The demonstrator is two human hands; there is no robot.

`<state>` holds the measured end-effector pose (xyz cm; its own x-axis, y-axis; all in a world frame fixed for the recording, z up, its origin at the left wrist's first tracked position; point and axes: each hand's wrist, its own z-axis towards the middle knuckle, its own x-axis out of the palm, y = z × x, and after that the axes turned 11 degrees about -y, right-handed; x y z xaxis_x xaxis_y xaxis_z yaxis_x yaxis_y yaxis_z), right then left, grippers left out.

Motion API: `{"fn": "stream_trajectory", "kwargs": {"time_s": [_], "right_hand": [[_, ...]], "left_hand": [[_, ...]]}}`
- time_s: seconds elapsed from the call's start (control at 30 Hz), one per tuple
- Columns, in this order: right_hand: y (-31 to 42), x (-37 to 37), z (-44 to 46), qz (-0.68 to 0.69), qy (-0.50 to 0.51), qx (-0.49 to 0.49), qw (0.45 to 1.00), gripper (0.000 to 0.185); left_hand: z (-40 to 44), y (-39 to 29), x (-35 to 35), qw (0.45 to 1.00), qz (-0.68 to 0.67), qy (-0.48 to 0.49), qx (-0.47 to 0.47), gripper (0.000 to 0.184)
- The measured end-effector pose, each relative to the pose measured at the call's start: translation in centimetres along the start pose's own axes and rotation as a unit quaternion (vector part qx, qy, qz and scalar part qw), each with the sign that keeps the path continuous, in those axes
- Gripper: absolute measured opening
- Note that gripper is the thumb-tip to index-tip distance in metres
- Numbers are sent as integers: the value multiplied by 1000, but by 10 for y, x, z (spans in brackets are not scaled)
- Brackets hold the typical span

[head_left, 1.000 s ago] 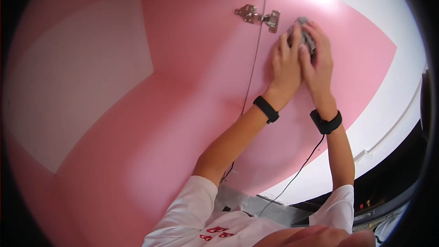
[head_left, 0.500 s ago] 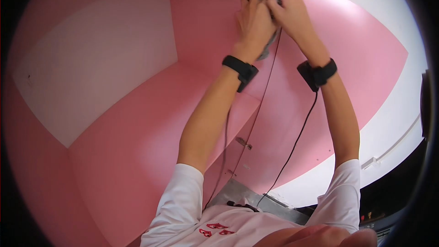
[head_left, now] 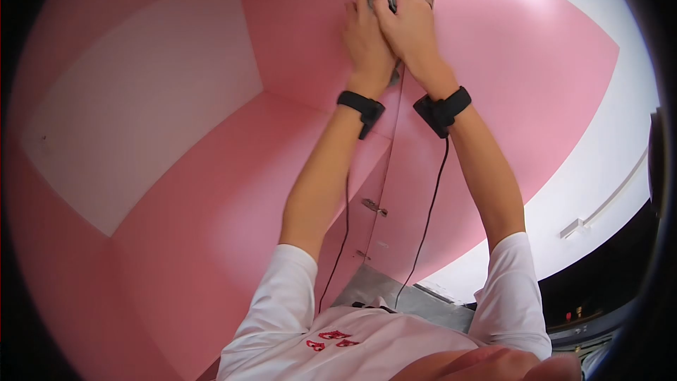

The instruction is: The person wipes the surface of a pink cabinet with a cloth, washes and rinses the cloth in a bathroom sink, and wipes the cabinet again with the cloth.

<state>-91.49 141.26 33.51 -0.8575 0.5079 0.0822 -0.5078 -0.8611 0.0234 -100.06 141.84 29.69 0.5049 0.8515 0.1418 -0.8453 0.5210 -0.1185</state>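
High in the view, my left hand and my right hand are together with fingers curled around a grey cloth. Part of it shows between the fingers, and an end hangs below the left palm. Both hands are by the seam between the pink side panel and the open pink cabinet door. Just right of my right fingers, a metal hinge is partly visible. The fingers partly cover the cloth, so its full shape is hidden.
Lower along the seam are another hinge and a smaller one. A pink shelf board and a white back panel lie to the left. Black cables run down from both wristbands. A white wall stands at right.
Both hands have shifted left in view with the cloth, and the right hand now overlaps the left more closely. The hinge beside the right fingers has come into sight.
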Motion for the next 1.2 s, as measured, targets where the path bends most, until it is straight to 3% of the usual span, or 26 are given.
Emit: {"fn": "stream_trajectory", "kwargs": {"time_s": [0.03, 0.1, 0.17, 0.3, 0.37, 0.43, 0.6, 0.77, 0.83, 1.0, 1.2], "right_hand": [[0, 0, -5, -8, 11, 11, 1000, 27], [0, 0, -20, -16, 18, 23, 999, 26], [-2, -7, -48, -94, 93, 26, 991, 26], [0, -22, -87, -56, 51, -53, 996, 27], [12, -20, -93, -83, 42, -3, 996, 29], [21, -16, -82, -60, 38, -21, 997, 27], [21, -11, -46, -16, 36, -70, 997, 21], [-5, 2, -58, -4, 19, -27, 999, 17], [-10, 7, -70, -21, 23, -32, 999, 18], [-10, 6, -79, -39, 22, -48, 998, 20], [4, -2, -82, -96, 17, -152, 984, 22]], "left_hand": [[-11, -4, 8, 998, -9, -66, -24, 50], [-36, -4, 18, 997, -28, -60, -31, 50], [-67, -2, 23, 995, -67, -48, -63, 51], [-93, -8, 3, 984, -133, -32, -110, 51], [-89, -10, -5, 976, -178, -5, -126, 49], [-79, -10, -6, 969, -197, -9, -147, 49], [-49, -16, 12, 959, -207, -73, -182, 48], [-61, -5, 33, 947, -194, -145, -211, 38], [-73, -2, 34, 969, -141, -120, -166, 32], [-80, 2, 42, 949, -184, -112, -233, 44], [-86, -1, 35, 955, -193, -106, -198, 43]]}}
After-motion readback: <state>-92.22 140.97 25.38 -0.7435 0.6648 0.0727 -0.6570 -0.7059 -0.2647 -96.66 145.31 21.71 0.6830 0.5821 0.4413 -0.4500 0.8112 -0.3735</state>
